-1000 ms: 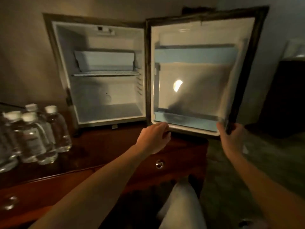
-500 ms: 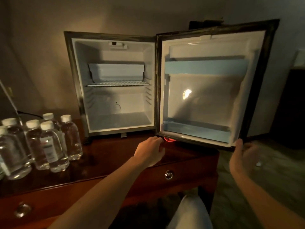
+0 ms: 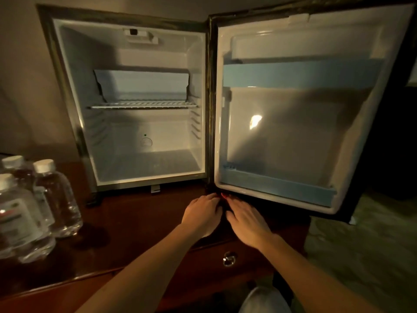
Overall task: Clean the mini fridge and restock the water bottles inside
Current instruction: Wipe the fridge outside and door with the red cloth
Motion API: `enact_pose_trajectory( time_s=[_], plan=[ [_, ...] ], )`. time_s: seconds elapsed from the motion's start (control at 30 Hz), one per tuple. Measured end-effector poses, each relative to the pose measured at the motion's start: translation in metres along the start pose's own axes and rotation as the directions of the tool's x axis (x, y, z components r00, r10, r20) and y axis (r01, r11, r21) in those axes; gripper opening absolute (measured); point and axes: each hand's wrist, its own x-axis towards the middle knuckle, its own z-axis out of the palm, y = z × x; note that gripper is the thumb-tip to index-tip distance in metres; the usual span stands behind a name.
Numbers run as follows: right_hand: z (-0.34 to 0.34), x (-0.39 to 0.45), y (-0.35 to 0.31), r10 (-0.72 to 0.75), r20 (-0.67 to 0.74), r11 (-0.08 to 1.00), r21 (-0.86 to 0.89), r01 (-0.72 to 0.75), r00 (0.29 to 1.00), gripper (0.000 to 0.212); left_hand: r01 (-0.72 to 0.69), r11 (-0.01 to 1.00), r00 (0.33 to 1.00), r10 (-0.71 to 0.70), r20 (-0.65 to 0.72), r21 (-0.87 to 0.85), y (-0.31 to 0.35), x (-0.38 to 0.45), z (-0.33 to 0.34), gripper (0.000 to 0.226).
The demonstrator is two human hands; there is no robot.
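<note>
The mini fridge stands on a dark wooden dresser with its door swung wide to the right. Its white inside holds only a wire shelf. Several clear water bottles with white caps stand on the dresser at the left. My left hand and my right hand lie side by side on the dresser top just below the door's hinge corner, fingertips at a small red thing. Whether either hand grips it is hidden.
A metal drawer knob sits on the dresser front below my hands. Greenish carpet lies to the right under the open door. A dark piece of furniture stands behind the door at the far right.
My right hand has left the door's outer edge and come left beside my left hand at the hinge corner. The view has moved closer to the fridge.
</note>
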Motion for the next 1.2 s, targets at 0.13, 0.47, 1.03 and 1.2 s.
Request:
enact_pose_trajectory(
  time_s=[0.13,0.47,1.03,1.2],
  plan=[
    [0.008,0.017,-0.007,-0.016,0.049,0.996,-0.09,0.021,0.999,0.06,0.067,0.998,0.997,-0.068,-0.027,-0.019,-0.02,0.003,-0.002,0.029],
    [0.007,-0.032,0.036,0.039,-0.363,0.997,-0.042,-0.058,0.931,0.03,-0.115,0.993,0.993,0.114,0.031,0.011,0.007,-0.003,0.0,0.046],
    [-0.079,-0.108,0.182,0.731,-0.258,0.498,0.835,-0.235,0.632,0.047,0.113,0.97,0.977,-0.149,0.156,0.217,0.081,0.015,0.043,0.077],
    [-0.081,-0.114,0.187,0.715,-0.257,0.483,0.853,-0.195,0.65,0.031,0.222,0.953,0.963,-0.247,0.104,0.207,0.089,0.022,0.044,0.075]
  ],
)
